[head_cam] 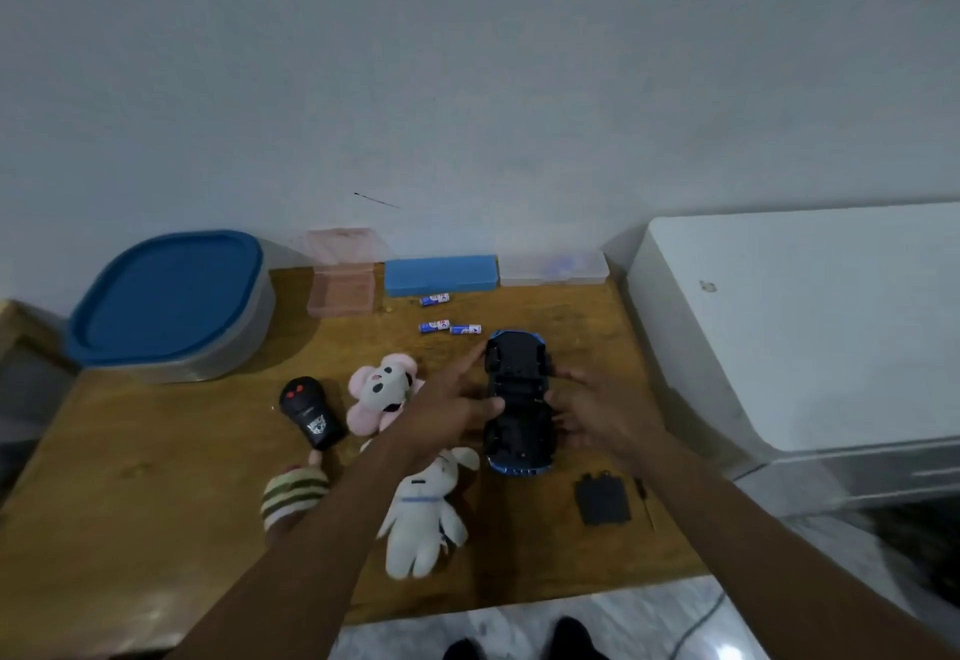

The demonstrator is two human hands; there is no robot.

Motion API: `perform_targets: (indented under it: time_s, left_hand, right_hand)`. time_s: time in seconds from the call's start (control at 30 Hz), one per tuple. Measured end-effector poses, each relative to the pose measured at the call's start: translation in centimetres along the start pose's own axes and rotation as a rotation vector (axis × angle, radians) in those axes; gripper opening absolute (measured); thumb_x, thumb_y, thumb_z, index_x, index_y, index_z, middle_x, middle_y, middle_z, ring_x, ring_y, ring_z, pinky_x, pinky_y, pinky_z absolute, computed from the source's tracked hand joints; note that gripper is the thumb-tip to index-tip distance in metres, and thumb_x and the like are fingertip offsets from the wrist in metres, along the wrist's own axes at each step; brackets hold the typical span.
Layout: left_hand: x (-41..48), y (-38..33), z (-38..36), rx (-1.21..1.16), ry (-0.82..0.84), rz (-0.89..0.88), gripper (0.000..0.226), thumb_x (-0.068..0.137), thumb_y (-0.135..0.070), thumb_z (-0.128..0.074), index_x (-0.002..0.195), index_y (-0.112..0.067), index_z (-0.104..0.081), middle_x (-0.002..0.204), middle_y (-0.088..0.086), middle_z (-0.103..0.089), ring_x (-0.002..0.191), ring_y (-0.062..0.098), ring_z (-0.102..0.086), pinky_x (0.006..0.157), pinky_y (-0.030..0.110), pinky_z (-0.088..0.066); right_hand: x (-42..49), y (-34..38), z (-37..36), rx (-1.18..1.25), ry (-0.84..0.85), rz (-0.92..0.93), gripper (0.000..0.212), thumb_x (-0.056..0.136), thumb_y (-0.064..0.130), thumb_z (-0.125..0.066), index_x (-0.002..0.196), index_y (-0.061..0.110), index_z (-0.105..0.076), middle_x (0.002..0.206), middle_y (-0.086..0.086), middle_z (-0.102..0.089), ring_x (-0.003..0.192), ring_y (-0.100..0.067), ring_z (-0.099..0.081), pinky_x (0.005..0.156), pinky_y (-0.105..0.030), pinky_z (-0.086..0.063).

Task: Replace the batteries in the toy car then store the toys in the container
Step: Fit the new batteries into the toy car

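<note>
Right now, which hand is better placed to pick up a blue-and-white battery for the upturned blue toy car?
Left, likely. The left hand reaches beside the nearest blue-and-white battery; the right hand grips the upturned blue toy car on its far side.

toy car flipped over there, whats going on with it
A person holds the blue toy car upside down, left hand and right hand gripping its sides. Its black battery cover lies off on the wooden table beside a small screwdriver. Three batteries lie loose beyond the car. The blue-lidded container is shut.
</note>
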State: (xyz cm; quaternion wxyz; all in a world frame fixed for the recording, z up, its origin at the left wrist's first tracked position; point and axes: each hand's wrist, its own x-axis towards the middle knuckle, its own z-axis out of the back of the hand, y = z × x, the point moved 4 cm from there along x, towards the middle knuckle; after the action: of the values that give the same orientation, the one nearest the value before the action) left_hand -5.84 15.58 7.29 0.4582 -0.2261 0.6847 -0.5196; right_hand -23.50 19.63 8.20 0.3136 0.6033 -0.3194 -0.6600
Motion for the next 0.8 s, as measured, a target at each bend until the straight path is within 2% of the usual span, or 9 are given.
perform_targets:
  time_s: [0.1, 0.2, 0.27, 0.4, 0.47, 0.57, 0.63, 0.73, 0.8]
  left_hand:
    - [-0.1, -1.5, 1.4, -0.077, -0.005, 0.008, 0.079, 0.089, 0.004, -0.061, 0.148, -0.039, -0.032, 0.124, 0.013, -0.065, 0.113, 0.031, -0.063, 0.099, 0.050, -0.050]
    - [-0.4, -2.8, 3.3, -0.130, 0.028, 0.006, 0.082, 0.089, 0.004, -0.061, 0.149, -0.040, -0.028, 0.117, 0.019, -0.069, 0.108, 0.034, -0.067, 0.095, 0.048, -0.052]
    - [-0.5, -3.2, 4.6, -0.152, 0.059, 0.029, 0.082, 0.090, 0.003, -0.060, 0.148, -0.046, -0.027, 0.120, 0.017, -0.068, 0.110, 0.035, -0.065, 0.095, 0.048, -0.051]
    - [0.2, -2.6, 6.7, -0.205, -0.007, 0.077, 0.085, 0.091, 0.005, -0.058, 0.148, -0.049, -0.024, 0.122, 0.014, -0.068, 0.104, 0.034, -0.067, 0.072, 0.040, -0.058]
    - [0.8, -1.8, 7.5, -0.248, -0.065, 0.099, 0.084, 0.091, 0.006, -0.057, 0.147, -0.050, -0.027, 0.122, 0.015, -0.068, 0.107, 0.037, -0.066, 0.075, 0.044, -0.056]
    - [1.5, -0.8, 8.4, -0.303, -0.112, 0.112, 0.085, 0.090, 0.007, -0.057, 0.146, -0.049, -0.027, 0.123, 0.018, -0.066, 0.112, 0.041, -0.063, 0.087, 0.053, -0.054]
    - [2.1, -0.5, 8.7, -0.328, -0.134, 0.111, 0.088, 0.090, 0.009, -0.055, 0.147, -0.049, -0.024, 0.122, 0.020, -0.067, 0.111, 0.040, -0.064, 0.083, 0.052, -0.055]
    - [2.7, -0.2, 8.8, -0.367, -0.148, 0.108, 0.090, 0.090, 0.011, -0.053, 0.147, -0.051, -0.022, 0.120, 0.022, -0.067, 0.108, 0.039, -0.066, 0.077, 0.047, -0.058]
    - [3.0, 0.2, 8.8, -0.387, -0.156, 0.115, 0.092, 0.088, 0.011, -0.054, 0.144, -0.055, -0.024, 0.122, 0.021, -0.067, 0.111, 0.041, -0.063, 0.085, 0.056, -0.054]
  right_hand:
    - [0.1, 3.0, -1.1, -0.009, 0.011, 0.078, 0.035, 0.094, 0.008, -0.055, 0.126, 0.022, -0.056, 0.104, -0.006, -0.069, 0.094, -0.023, -0.068, 0.076, -0.037, -0.059]
    - [0.8, 5.2, -2.3, -0.022, 0.020, 0.114, 0.034, 0.094, 0.009, -0.055, 0.126, 0.021, -0.058, 0.101, -0.007, -0.071, 0.089, -0.024, -0.070, 0.073, -0.037, -0.060]
    - [1.8, 6.2, -3.2, -0.035, 0.043, 0.122, 0.033, 0.094, 0.009, -0.054, 0.126, 0.019, -0.058, 0.101, -0.009, -0.071, 0.088, -0.025, -0.071, 0.071, -0.037, -0.060]
    - [4.0, 7.4, -5.0, -0.075, 0.119, 0.103, 0.030, 0.096, 0.010, -0.052, 0.123, 0.022, -0.059, 0.105, -0.008, -0.069, 0.090, -0.024, -0.069, 0.069, -0.034, -0.060]
    - [5.4, 7.9, -5.6, -0.096, 0.173, 0.093, 0.028, 0.096, 0.014, -0.053, 0.122, 0.022, -0.059, 0.109, -0.009, -0.068, 0.093, -0.026, -0.069, 0.073, -0.037, -0.060]
    - [7.5, 8.2, -6.1, -0.117, 0.232, 0.066, 0.023, 0.097, 0.019, -0.054, 0.118, 0.021, -0.061, 0.107, -0.009, -0.068, 0.090, -0.027, -0.070, 0.071, -0.036, -0.060]
    - [9.4, 8.1, -6.1, -0.165, 0.220, 0.052, 0.017, 0.097, 0.026, -0.054, 0.111, 0.024, -0.064, 0.106, -0.009, -0.068, 0.091, -0.029, -0.069, 0.075, -0.042, -0.061]
    - [12.9, 7.9, -5.7, -0.415, 0.110, 0.173, 0.020, 0.096, 0.030, -0.053, 0.110, 0.024, -0.066, 0.111, -0.004, -0.068, 0.094, -0.025, -0.067, 0.078, -0.042, -0.058]
    - [14.5, 7.8, -5.3, -0.743, 0.012, 0.301, 0.022, 0.095, 0.022, -0.054, 0.115, 0.020, -0.065, 0.112, 0.002, -0.064, 0.099, -0.022, -0.063, 0.084, -0.034, -0.053]
